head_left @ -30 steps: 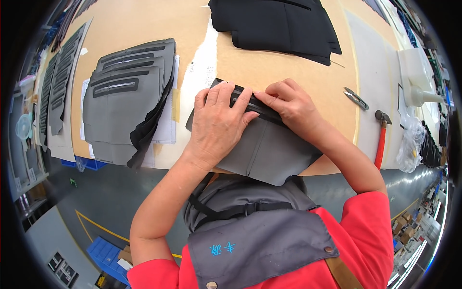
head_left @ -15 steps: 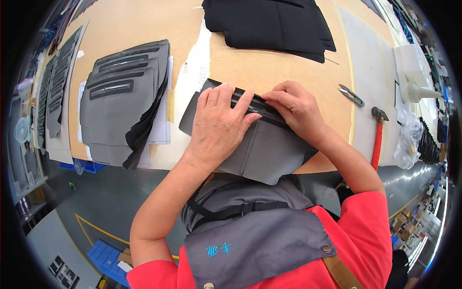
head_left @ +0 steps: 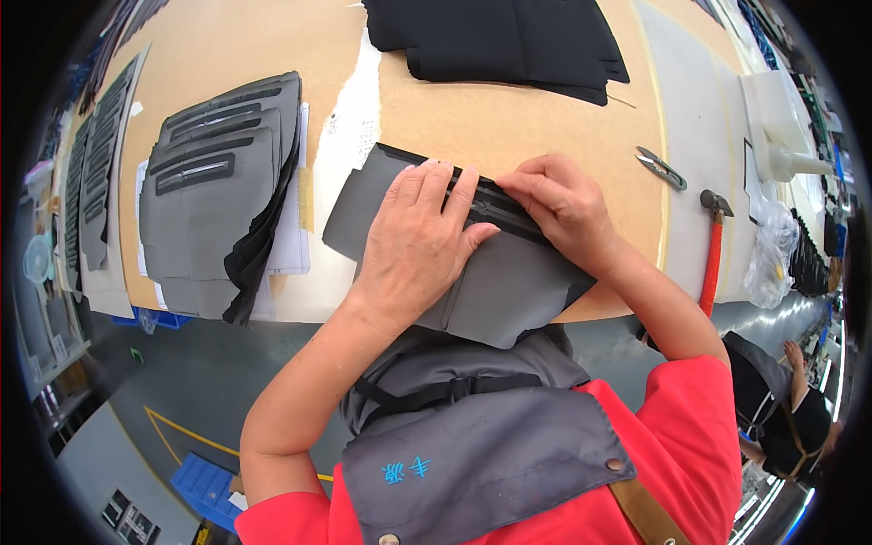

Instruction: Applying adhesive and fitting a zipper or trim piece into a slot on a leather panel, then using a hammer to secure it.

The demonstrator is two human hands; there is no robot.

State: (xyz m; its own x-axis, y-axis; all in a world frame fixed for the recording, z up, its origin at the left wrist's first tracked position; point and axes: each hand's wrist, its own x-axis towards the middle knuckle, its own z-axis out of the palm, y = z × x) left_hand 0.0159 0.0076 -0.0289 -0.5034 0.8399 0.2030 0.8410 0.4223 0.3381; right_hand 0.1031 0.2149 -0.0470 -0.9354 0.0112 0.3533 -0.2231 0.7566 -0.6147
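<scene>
In front of me, at the table's near edge, lies a grey fabric panel (head_left: 490,291) with black strips along its far edge. My left hand (head_left: 422,232) rests flat on it, fingers spread over the strips and thumb pointing right. At the far edge, right of those fingers, my right hand (head_left: 563,209) pinches the black edge strip (head_left: 520,216) between thumb and fingertips. Part of the strip is hidden beneath my left fingers. The panel's near end hangs slightly over the table edge, by my apron (head_left: 490,445).
A stack of grey panels with black-bordered slots (head_left: 213,200) lies at left, with more panels (head_left: 104,163) beyond. Black fabric pieces (head_left: 509,45) lie at the far side. Thread snips (head_left: 661,169), a red-handled hammer (head_left: 713,254) and a white bottle (head_left: 788,163) are at right. A person (head_left: 781,400) stands at lower right.
The table and its things have shifted slightly left in view. Both hands keep nearly the same hold on the panel. Another person has come into view at the lower right.
</scene>
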